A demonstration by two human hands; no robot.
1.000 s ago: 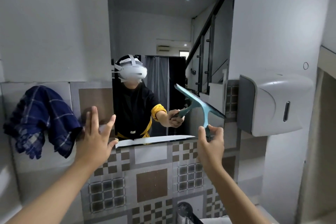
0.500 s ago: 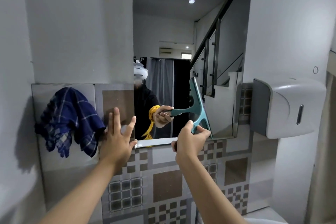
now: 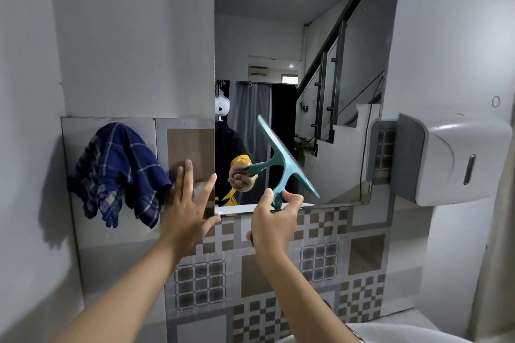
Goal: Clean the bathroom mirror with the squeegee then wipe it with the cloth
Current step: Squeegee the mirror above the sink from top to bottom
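Note:
The tall mirror (image 3: 306, 36) hangs on the wall ahead. My right hand (image 3: 274, 224) grips the handle of a teal squeegee (image 3: 289, 167), whose blade lies slanted against the mirror's lower middle. My left hand (image 3: 189, 203) is spread flat, fingers apart, on the tiled wall at the mirror's lower left corner. A dark blue checked cloth (image 3: 117, 170) hangs on the wall to the left of that hand, apart from it. The mirror reflects a person holding the squeegee.
A white dispenser (image 3: 451, 159) juts from the wall right of the mirror. Patterned tiles (image 3: 315, 259) cover the wall below. A white basin rim (image 3: 404, 331) shows at bottom right. A wall corner closes in on the left.
The view has shifted left, so the mirror sits further right. The squeegee blade has tilted from near upright to a diagonal. My left hand stays spread by the mirror's left edge.

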